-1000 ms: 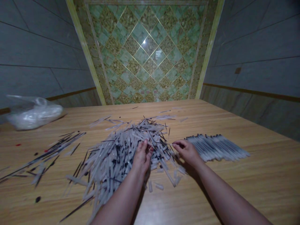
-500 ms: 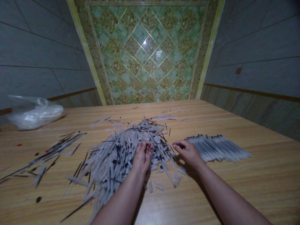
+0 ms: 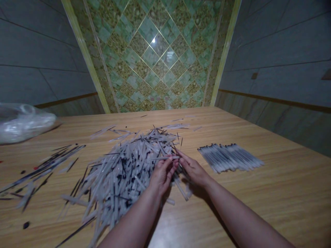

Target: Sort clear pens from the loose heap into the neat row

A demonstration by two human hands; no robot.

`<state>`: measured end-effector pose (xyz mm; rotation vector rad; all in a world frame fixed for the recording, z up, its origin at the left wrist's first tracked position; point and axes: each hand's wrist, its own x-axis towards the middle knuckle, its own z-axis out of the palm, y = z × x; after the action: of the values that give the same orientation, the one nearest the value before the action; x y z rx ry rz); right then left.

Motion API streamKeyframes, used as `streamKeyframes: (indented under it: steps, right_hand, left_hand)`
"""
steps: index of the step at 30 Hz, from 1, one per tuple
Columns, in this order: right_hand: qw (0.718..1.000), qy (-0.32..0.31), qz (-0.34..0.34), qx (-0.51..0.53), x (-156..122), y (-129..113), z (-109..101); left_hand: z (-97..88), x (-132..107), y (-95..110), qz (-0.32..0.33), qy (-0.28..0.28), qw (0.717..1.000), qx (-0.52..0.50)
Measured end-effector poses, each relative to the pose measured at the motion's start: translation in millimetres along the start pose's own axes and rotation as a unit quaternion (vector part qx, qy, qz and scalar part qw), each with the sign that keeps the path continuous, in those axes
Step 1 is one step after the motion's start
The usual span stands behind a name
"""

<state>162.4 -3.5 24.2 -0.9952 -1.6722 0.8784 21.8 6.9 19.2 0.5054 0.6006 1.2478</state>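
My left hand [image 3: 161, 175] is closed around a clear pen barrel [image 3: 159, 158], held level above a heap of loose pen parts [image 3: 124, 172]. Against the barrel's right end, my right hand [image 3: 193, 168] pinches with thumb and fingertips. A thin pen refill is between those fingers, mostly hidden by the barrel and the hand. Both hands nearly touch. Clear tubes, dark refills and small black pieces make up the heap. To the right of my right hand, a neat row of pens [image 3: 230, 157] lies side by side, dark ends pointing away.
A clear plastic bag [image 3: 26, 124] rests at the table's far left. Dark refills [image 3: 51, 165] and a black cap [image 3: 26, 225] lie scattered on the left. More thin tubes [image 3: 178, 126] lie behind the heap. The wooden table [image 3: 279, 193] reaches toward a tiled wall.
My right hand has moved left, up to my left hand. The dark refill that stretched between them no longer shows. The view has shifted slightly to the right.
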Motion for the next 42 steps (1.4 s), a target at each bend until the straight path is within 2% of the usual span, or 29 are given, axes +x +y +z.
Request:
streamKeyframes:
  steps: [2,3,5,6,7,10,12,14,17,22,27,35,42]
  right_hand:
    - [1.000,0.019,0.013,0.001,3.5,-0.1,-8.1]
    - [0.998,0.053,0.024,-0.017,5.8,2.2,-16.1]
    - [0.983,0.139,0.056,-0.103,9.7,10.8,-36.6]
    - [0.971,0.161,0.067,-0.164,10.5,16.3,-47.0]
    - [0.958,0.153,0.083,-0.229,10.2,21.7,-56.2]
    - [0.912,0.067,0.138,-0.380,5.4,34.2,-70.2]
    - [0.888,0.021,0.171,-0.427,1.7,38.5,-68.3]
    - [0.877,0.000,0.186,-0.443,0.2,40.9,-61.5]
    - [0.884,-0.004,0.172,-0.434,1.8,43.2,-48.8]
    - [0.927,0.006,0.124,-0.353,5.2,46.9,-31.6]
    - [0.955,0.053,0.104,-0.273,1.1,56.1,-30.0]
    - [0.969,0.093,0.089,-0.209,-2.4,70.7,-35.5]
    - [0.969,0.093,0.089,-0.211,-2.9,71.9,-35.2]
  left_hand:
    - [-0.9,0.5,1.0,0.000,0.006,1.000,-0.006]
    - [-1.7,1.4,2.3,0.002,0.016,1.000,-0.009]
    - [-3.2,3.6,5.6,0.007,0.037,0.999,-0.015]
    - [-3.8,4.6,7.1,0.009,0.044,0.999,-0.016]
    - [-4.2,5.5,8.5,0.010,0.050,0.999,-0.017]
    - [-4.1,6.7,10.7,0.007,0.060,0.998,-0.016]
    - [-3.6,6.5,11.1,0.006,0.065,0.998,-0.016]
    - [-3.0,5.8,11.6,0.005,0.069,0.997,-0.020]
    - [-2.3,4.9,13.1,0.003,0.073,0.997,-0.024]
    - [-1.9,3.2,18.7,0.009,0.077,0.997,-0.026]
    - [-6.0,2.9,27.6,0.030,0.084,0.995,-0.037]
    - [-5.2,8.4,35.7,0.040,0.091,0.995,-0.017]
    - [-5.7,4.3,26.5,0.017,0.059,0.998,0.017]
